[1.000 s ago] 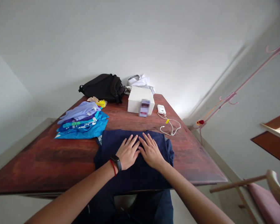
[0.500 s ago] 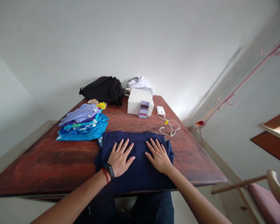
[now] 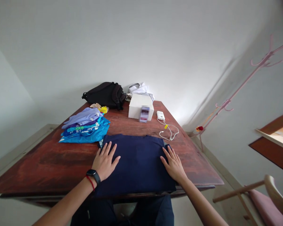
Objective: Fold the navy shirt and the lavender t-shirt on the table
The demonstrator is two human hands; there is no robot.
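A dark navy garment, probably a shirt, lies spread flat on the wooden table, its lower edge at the table's front edge. My left hand rests palm down on its left side, fingers spread. On the right side, my right hand lies flat in the same way, fingers apart. Bits of patterned cloth peek out at the garment's upper corners. Neither hand grips anything. Left of the garment sits a pile of folded clothes in lilac and bright blue.
Toward the wall stand a black backpack, a white box and a white bag. A white power bank with a cable lies at the right. Beyond the table are a pink coat rack and a chair.
Both hands have slid apart over the navy garment, the left one leftward and the right one rightward, to its sides. The cloth looks flatter. My view has tilted slightly.
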